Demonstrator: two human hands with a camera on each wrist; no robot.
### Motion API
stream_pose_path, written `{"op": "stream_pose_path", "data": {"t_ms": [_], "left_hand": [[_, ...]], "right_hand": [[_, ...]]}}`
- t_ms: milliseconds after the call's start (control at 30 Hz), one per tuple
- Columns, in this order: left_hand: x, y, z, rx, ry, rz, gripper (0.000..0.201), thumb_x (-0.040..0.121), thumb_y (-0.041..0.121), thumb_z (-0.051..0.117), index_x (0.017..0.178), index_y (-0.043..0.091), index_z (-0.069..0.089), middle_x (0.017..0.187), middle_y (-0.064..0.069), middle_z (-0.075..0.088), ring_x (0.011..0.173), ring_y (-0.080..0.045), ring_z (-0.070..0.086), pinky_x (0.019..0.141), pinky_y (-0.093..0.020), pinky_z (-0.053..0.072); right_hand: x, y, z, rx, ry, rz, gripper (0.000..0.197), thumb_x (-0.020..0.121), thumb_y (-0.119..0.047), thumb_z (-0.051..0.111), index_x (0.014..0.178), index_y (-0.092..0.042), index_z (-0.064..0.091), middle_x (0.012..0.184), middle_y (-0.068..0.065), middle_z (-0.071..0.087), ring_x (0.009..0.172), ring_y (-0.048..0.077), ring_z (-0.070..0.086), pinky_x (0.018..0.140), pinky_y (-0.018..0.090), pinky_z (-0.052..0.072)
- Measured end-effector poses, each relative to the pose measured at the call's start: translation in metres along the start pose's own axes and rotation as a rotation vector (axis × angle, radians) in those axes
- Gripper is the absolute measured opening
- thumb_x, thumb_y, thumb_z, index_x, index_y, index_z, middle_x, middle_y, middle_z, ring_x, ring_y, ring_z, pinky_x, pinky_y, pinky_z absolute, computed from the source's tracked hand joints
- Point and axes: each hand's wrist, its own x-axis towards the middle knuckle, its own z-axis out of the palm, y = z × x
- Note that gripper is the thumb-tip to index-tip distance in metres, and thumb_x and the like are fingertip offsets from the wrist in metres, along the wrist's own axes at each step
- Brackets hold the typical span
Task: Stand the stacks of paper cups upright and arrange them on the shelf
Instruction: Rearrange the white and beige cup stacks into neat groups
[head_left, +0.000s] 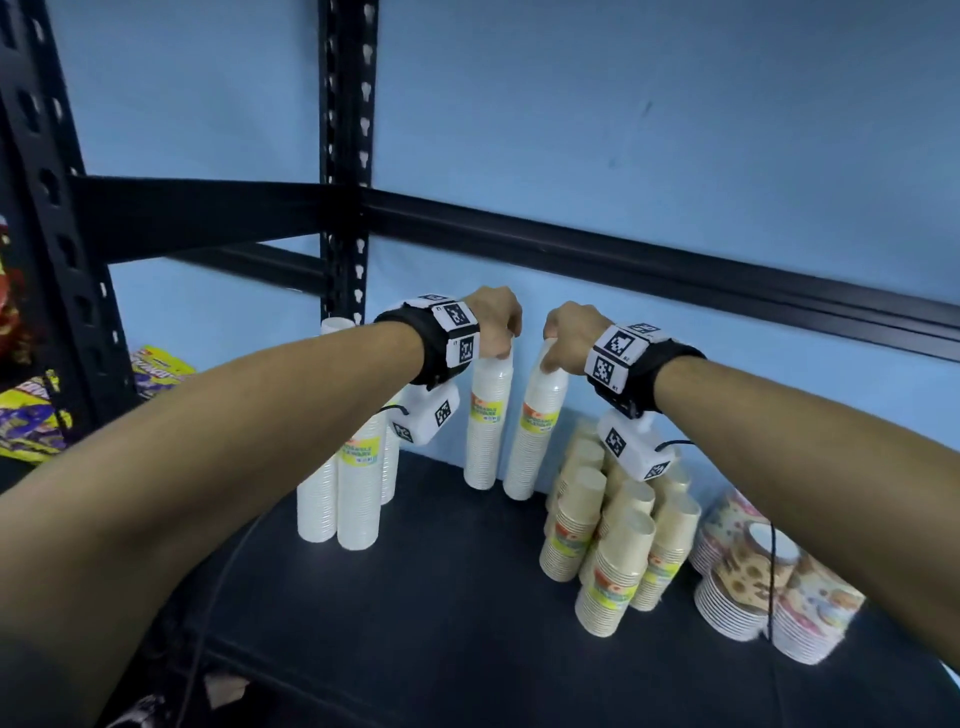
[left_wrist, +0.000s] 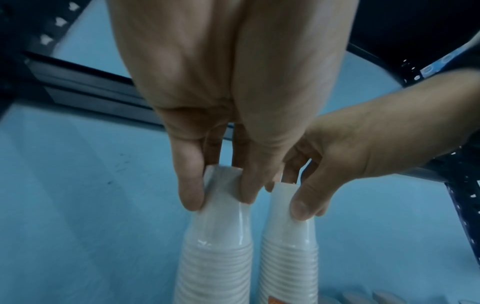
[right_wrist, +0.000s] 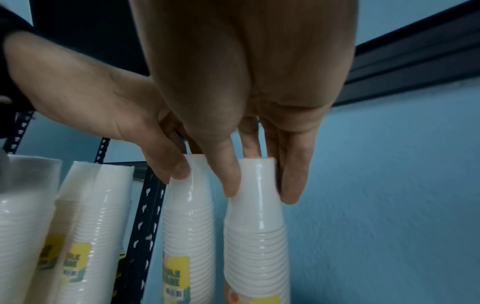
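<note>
My left hand (head_left: 493, 319) pinches the top of 1 white cup stack (head_left: 487, 426); my right hand (head_left: 571, 332) pinches the top of the neighbouring stack (head_left: 537, 431). Both stand on the shelf (head_left: 441, 597) against the blue wall. 3 white stacks (head_left: 353, 488) stand upright at left. The tan stacks (head_left: 613, 540) at right lean in a heap, apparently not yet arranged.
</note>
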Motion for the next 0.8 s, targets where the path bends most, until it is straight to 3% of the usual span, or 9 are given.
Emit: {"op": "stream_pose_path", "data": {"t_ms": [133, 300, 567, 800], "left_hand": [[0.015, -0.002, 0.011, -0.022, 0.003, 0.003, 0.031, 0.085, 0.007, 0.064, 0.115, 0.013, 0.068, 0.121, -0.006, 0.064, 0.104, -0.025, 0.064, 0.071, -0.026, 0.044], [0.027, -0.001, 0.017, -0.049, 0.0, -0.018, 0.034, 0.086, 0.008, 0.067, 0.12, 0.012, 0.067, 0.121, -0.007, 0.065, 0.105, -0.026, 0.065, 0.076, -0.026, 0.048], [0.037, 0.005, 0.02, -0.064, 0.006, -0.006, 0.039, 0.086, 0.01, 0.069, 0.125, 0.011, 0.065, 0.122, -0.01, 0.066, 0.107, -0.027, 0.064, 0.083, -0.029, 0.05], [0.029, 0.008, 0.011, -0.039, 0.024, -0.023, 0.038, 0.088, 0.012, 0.067, 0.126, 0.011, 0.062, 0.123, -0.009, 0.063, 0.108, -0.027, 0.063, 0.083, -0.03, 0.05]], "right_hand": [[0.013, 0.007, 0.006, 0.019, -0.007, -0.005, 0.044, 0.08, -0.018, 0.075, 0.121, -0.008, 0.062, 0.118, 0.01, 0.062, 0.102, 0.028, 0.062, 0.071, 0.029, 0.044], [0.027, 0.01, 0.013, 0.059, -0.007, -0.022, 0.045, 0.08, -0.02, 0.076, 0.121, -0.01, 0.06, 0.118, 0.011, 0.06, 0.089, 0.024, 0.056, 0.069, 0.03, 0.042], [0.036, 0.017, 0.016, 0.091, -0.016, -0.017, 0.045, 0.082, -0.019, 0.073, 0.123, -0.011, 0.058, 0.113, 0.01, 0.06, 0.088, 0.023, 0.055, 0.068, 0.029, 0.041], [0.032, 0.015, 0.011, 0.13, 0.029, -0.021, 0.043, 0.081, -0.02, 0.071, 0.121, -0.011, 0.058, 0.116, 0.011, 0.061, 0.095, 0.028, 0.061, 0.07, 0.03, 0.046]]}}
